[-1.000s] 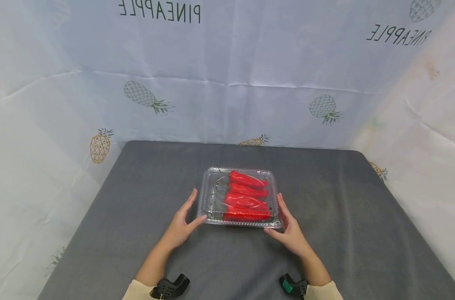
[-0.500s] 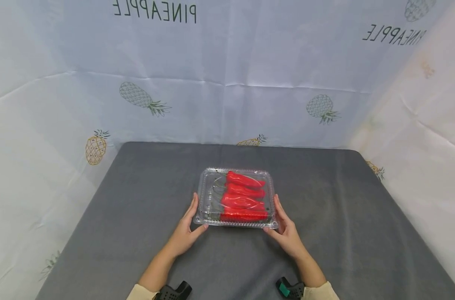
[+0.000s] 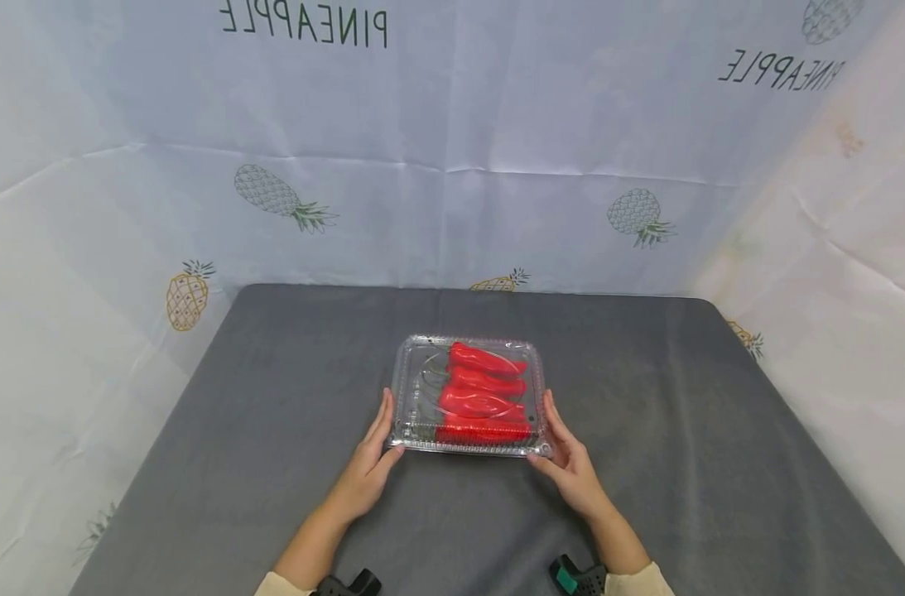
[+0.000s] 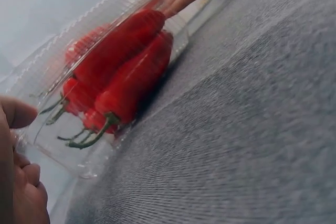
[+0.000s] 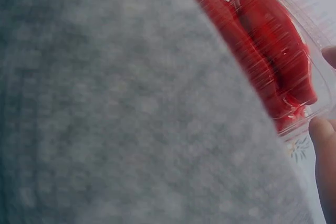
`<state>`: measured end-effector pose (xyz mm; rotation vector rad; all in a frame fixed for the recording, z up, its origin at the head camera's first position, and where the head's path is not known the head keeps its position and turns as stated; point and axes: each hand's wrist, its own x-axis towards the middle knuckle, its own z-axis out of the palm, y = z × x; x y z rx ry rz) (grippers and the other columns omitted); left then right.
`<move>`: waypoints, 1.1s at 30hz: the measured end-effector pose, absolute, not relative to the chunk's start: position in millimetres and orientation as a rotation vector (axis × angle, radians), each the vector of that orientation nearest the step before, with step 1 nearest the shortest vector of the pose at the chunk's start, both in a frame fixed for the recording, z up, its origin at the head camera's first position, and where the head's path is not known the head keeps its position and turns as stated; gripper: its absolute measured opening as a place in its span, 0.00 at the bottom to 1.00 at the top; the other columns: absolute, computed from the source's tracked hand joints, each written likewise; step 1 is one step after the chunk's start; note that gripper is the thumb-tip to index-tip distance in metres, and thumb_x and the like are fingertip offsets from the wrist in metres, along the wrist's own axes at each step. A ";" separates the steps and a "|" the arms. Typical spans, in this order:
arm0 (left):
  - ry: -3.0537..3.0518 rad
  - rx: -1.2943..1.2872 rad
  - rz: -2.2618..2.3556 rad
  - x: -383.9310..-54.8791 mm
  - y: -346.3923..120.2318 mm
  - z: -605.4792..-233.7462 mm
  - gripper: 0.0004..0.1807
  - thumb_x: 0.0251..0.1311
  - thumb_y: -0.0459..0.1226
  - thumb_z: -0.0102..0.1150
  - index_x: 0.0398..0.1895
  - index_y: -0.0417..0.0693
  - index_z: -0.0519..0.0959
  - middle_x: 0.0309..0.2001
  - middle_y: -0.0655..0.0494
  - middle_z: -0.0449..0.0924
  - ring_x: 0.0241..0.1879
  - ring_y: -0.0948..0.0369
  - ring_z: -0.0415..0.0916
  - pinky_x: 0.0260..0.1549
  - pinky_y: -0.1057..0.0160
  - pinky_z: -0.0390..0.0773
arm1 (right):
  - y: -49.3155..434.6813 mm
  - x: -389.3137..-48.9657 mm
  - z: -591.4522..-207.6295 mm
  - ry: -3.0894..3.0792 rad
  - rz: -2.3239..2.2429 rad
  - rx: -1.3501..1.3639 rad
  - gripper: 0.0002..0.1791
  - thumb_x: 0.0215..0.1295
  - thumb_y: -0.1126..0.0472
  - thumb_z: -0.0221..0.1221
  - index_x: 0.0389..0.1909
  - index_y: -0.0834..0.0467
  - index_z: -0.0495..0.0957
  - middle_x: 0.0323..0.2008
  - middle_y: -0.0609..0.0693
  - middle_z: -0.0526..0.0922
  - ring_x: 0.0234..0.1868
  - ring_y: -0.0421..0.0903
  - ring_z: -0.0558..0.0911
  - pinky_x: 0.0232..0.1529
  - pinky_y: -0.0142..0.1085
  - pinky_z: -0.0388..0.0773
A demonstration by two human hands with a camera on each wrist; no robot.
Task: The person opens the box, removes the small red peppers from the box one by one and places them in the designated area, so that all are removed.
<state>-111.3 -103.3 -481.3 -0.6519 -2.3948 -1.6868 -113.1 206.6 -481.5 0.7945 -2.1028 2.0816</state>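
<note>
A clear plastic clamshell container (image 3: 415, 397) of red peppers lies on the table in the head view, its lid down. Several red peppers (image 3: 482, 403) are side by side inside; their green stems point left. My left hand (image 3: 363, 472) grips the near left corner, thumb in front and fingers along the left side. In the left wrist view, the thumb (image 4: 20, 113) is at the rim and the other fingers curl below it. At the near right corner my right hand (image 3: 574, 472) holds the container between thumb and fingers. The right wrist view shows only parts of its fingers (image 5: 324, 129).
A grey cloth covers the table (image 3: 720, 463). Behind it and at both sides hangs a white curtain (image 3: 452, 165) with printed pineapples. A black wrist camera (image 3: 577, 575) sits on the right wrist, another at the left.
My left hand has moved in from beside the container and taken hold of its left corner. The right hand stays at the right corner. The whole head view has shifted slightly.
</note>
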 end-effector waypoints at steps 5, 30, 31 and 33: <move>-2.398 -0.617 -1.628 -107.8 -102.1 -482.9 0.34 0.65 0.28 0.44 0.72 0.36 0.45 0.72 0.33 0.39 0.72 0.68 0.34 0.64 0.86 0.38 | 204.0 -111.3 -483.4 -2.084 2.034 0.823 0.41 0.56 0.83 0.50 0.68 0.75 0.41 0.72 0.65 0.37 0.72 0.28 0.47 0.64 0.19 0.55; -2.355 -0.608 -1.458 -105.0 -98.3 -484.5 0.29 0.63 0.25 0.43 0.68 0.28 0.52 0.68 0.29 0.51 0.71 0.66 0.42 0.67 0.82 0.40 | 201.9 -104.9 -484.1 -2.317 1.677 0.572 0.33 0.63 0.74 0.50 0.69 0.66 0.54 0.68 0.71 0.54 0.72 0.40 0.57 0.62 0.16 0.56; -2.354 -0.610 -1.445 -105.0 -98.5 -484.9 0.29 0.63 0.25 0.43 0.68 0.28 0.52 0.68 0.29 0.51 0.71 0.65 0.42 0.67 0.81 0.40 | 202.0 -105.2 -484.3 -2.317 1.671 0.575 0.33 0.63 0.74 0.50 0.69 0.66 0.54 0.68 0.71 0.54 0.72 0.42 0.57 0.62 0.16 0.56; -2.350 -0.611 -1.412 -105.1 -98.8 -486.0 0.30 0.62 0.24 0.44 0.68 0.28 0.53 0.68 0.29 0.52 0.71 0.64 0.43 0.68 0.79 0.39 | 201.9 -105.6 -484.4 -2.325 1.657 0.582 0.33 0.63 0.74 0.50 0.69 0.66 0.54 0.68 0.71 0.54 0.72 0.41 0.57 0.62 0.16 0.56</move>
